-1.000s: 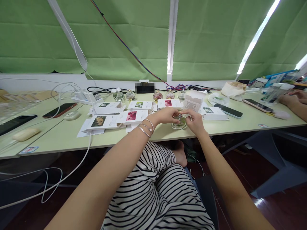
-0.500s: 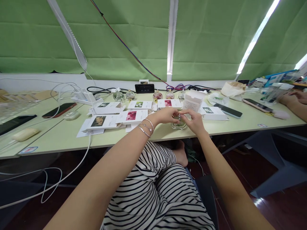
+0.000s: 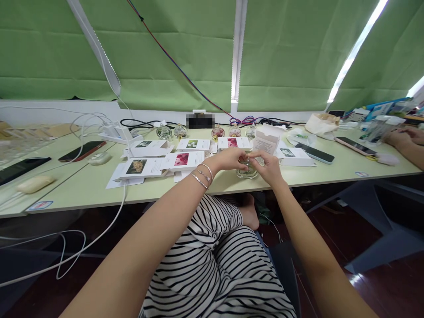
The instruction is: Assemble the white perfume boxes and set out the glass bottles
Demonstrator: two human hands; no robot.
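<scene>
A clear, round, faceted glass bottle with something greenish inside stands upright near the table's front edge. My left hand has its fingers closed at the top of the bottle from the left. From the other side, my right hand pinches at the same spot with thumb and forefinger. The fingertips of both hands meet there and hide most of the bottle's neck. Just behind my hands stands an open white carton with printed text.
Several white picture boxes lie to the left. Behind them stand round glass bottles and a phone. A dark phone rests on a white box at right. A white cable hangs over the front edge. Another person's hand is far right.
Both hands stay at the bottle's top with almost no visible movement. The view has shifted very slightly.
</scene>
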